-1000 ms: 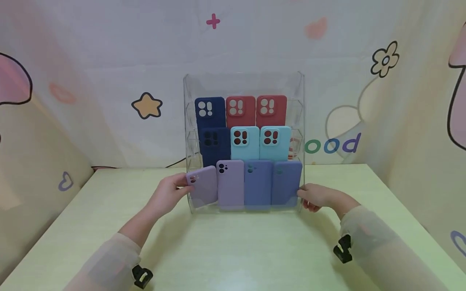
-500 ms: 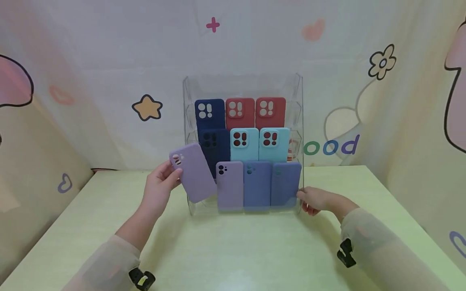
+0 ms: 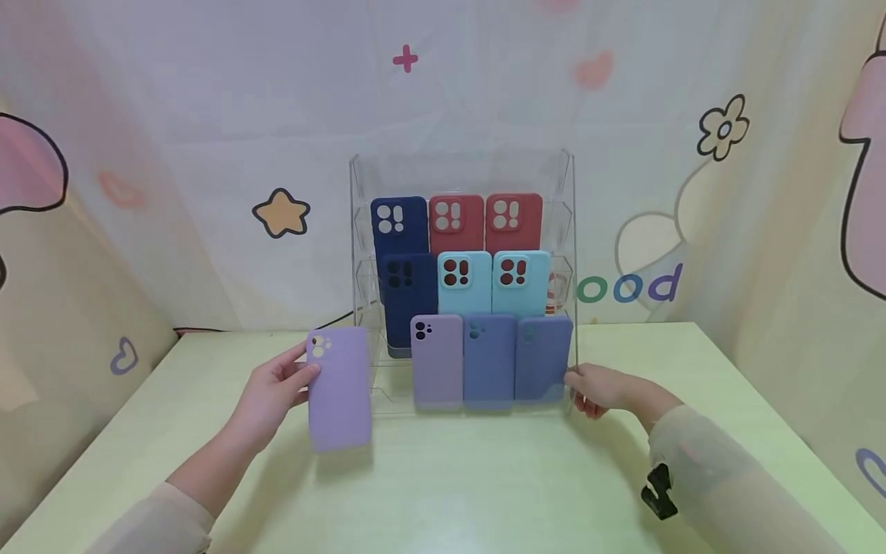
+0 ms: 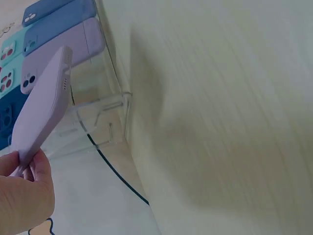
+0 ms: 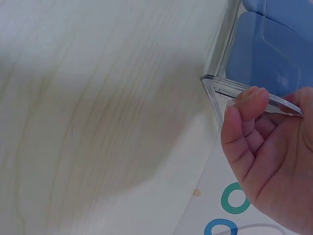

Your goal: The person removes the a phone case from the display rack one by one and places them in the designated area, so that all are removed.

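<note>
My left hand (image 3: 271, 394) pinches a light purple phone case (image 3: 339, 388) by its upper left edge, in front of and left of a clear acrylic rack (image 3: 356, 308). In the left wrist view the case (image 4: 41, 105) appears nearly edge-on, thumb and fingers at one end. My right hand (image 3: 601, 388) grips the rack's lower right side; the right wrist view has its fingers curled round the clear side panel (image 5: 232, 88). On the bottom tier stand another light purple case (image 3: 438, 362) and two blue-violet cases (image 3: 490, 362), with a gap at the left end.
Higher tiers hold navy cases (image 3: 400, 223), two red cases (image 3: 457, 219) and two light blue cases (image 3: 465, 288). The rack stands near the back edge of a pale wooden table (image 3: 471, 485). Behind hangs a printed cloth (image 3: 208, 177).
The left hand has drawn the light purple case out of the bottom tier's left end, up and then left and down toward me. The right hand keeps its hold on the rack.
</note>
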The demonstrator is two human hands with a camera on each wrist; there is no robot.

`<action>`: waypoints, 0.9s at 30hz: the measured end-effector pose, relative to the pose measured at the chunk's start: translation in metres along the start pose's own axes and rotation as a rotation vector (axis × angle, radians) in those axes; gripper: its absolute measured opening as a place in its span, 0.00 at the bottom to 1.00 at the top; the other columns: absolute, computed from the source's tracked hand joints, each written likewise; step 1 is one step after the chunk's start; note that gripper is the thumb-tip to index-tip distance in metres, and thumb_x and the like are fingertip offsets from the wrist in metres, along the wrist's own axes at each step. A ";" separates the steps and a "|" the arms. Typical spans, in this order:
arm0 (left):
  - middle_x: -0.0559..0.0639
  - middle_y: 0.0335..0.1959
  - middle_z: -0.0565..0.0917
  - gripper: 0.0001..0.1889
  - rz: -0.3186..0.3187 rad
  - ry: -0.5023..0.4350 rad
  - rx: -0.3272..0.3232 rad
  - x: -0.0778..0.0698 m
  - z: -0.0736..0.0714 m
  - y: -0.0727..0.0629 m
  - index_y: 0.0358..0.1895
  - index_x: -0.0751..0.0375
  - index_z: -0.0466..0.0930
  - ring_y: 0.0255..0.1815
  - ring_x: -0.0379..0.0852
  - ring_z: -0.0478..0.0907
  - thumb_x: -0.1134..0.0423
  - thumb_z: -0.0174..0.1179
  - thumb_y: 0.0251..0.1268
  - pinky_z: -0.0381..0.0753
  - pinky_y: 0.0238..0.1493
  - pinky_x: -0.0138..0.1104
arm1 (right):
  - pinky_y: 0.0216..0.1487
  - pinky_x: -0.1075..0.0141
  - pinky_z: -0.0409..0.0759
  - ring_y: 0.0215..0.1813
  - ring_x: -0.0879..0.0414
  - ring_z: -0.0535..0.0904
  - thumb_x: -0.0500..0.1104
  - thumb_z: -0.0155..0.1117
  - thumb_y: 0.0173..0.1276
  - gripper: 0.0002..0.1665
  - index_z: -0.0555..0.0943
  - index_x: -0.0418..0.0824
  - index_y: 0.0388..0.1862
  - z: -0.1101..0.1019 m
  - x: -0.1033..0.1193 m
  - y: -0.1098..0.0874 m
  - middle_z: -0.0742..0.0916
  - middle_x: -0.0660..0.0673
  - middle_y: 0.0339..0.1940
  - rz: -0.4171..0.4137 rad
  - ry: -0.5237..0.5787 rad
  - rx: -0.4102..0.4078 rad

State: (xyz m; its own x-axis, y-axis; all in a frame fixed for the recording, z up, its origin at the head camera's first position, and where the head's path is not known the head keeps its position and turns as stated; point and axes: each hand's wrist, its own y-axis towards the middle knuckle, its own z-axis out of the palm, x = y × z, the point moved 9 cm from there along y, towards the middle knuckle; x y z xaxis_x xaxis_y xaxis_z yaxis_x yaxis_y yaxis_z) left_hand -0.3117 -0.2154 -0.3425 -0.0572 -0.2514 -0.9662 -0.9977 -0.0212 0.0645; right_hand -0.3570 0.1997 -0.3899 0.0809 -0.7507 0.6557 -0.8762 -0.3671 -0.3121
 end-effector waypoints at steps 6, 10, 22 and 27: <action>0.53 0.46 0.79 0.31 -0.029 0.038 0.043 0.012 -0.018 -0.010 0.71 0.64 0.55 0.41 0.34 0.77 0.60 0.54 0.69 0.77 0.47 0.37 | 0.24 0.66 0.70 0.20 0.56 0.68 0.40 0.34 0.70 0.21 0.71 0.32 0.25 -0.001 0.003 0.000 0.73 0.46 0.17 -0.024 0.003 -0.002; 0.53 0.45 0.78 0.31 -0.052 0.063 0.066 0.020 -0.028 -0.015 0.71 0.65 0.53 0.41 0.34 0.77 0.60 0.53 0.69 0.77 0.48 0.36 | 0.23 0.66 0.69 0.19 0.57 0.67 0.40 0.34 0.69 0.21 0.71 0.32 0.23 0.001 0.003 0.000 0.73 0.47 0.17 -0.031 0.018 0.008; 0.57 0.48 0.77 0.32 -0.107 0.148 0.071 0.043 -0.061 -0.025 0.70 0.72 0.49 0.40 0.31 0.75 0.61 0.51 0.70 0.78 0.47 0.37 | 0.24 0.65 0.70 0.19 0.57 0.67 0.41 0.34 0.70 0.21 0.71 0.34 0.23 0.002 -0.005 0.002 0.73 0.47 0.16 -0.006 0.018 -0.001; 0.62 0.51 0.76 0.33 -0.123 0.204 0.089 0.052 -0.074 -0.026 0.70 0.74 0.48 0.40 0.31 0.75 0.60 0.50 0.71 0.78 0.46 0.38 | 0.24 0.65 0.70 0.19 0.56 0.68 0.41 0.34 0.70 0.21 0.71 0.34 0.23 0.001 -0.007 0.003 0.73 0.47 0.17 0.000 0.020 -0.008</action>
State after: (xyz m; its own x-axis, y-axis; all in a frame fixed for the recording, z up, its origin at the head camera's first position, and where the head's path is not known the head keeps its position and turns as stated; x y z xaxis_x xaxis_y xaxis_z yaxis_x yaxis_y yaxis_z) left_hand -0.2862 -0.2992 -0.3764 0.0649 -0.4429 -0.8942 -0.9965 0.0193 -0.0819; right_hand -0.3598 0.2032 -0.3965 0.0714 -0.7397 0.6691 -0.8800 -0.3625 -0.3068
